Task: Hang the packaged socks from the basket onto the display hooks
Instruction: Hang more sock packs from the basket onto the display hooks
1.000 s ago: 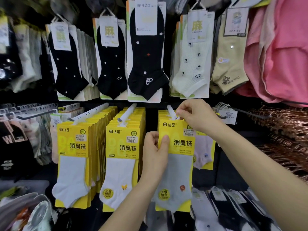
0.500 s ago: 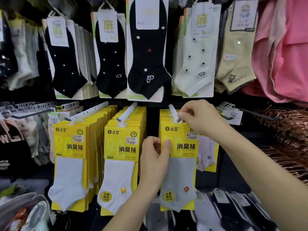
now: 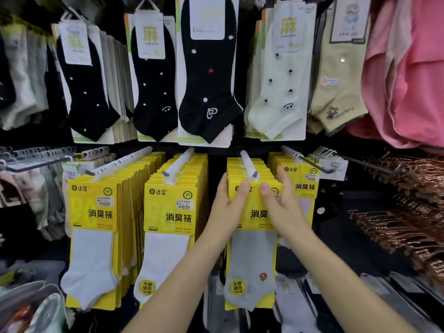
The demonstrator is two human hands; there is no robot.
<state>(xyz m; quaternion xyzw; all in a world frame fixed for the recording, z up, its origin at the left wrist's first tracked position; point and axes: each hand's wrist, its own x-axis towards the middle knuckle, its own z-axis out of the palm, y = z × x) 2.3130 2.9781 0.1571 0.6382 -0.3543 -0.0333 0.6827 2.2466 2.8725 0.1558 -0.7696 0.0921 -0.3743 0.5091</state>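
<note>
Label of front sock pack (image 3: 252,255) partly behind left hand (image 3: 228,207) and right hand (image 3: 286,210).

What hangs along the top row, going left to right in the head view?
Pale socks, black white-dotted socks, black socks with tiny crosses, black socks with a red dot, cream grid-patterned socks, beige socks, pink garments.

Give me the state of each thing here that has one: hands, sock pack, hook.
grey sock pack, hanging upright at the front of the white hook.
white hook, loaded, tip showing past the pack.
left hand, gripping the pack's left edge.
right hand, gripping its right edge.
white sock packs, hanging on neighbouring hooks.
</note>
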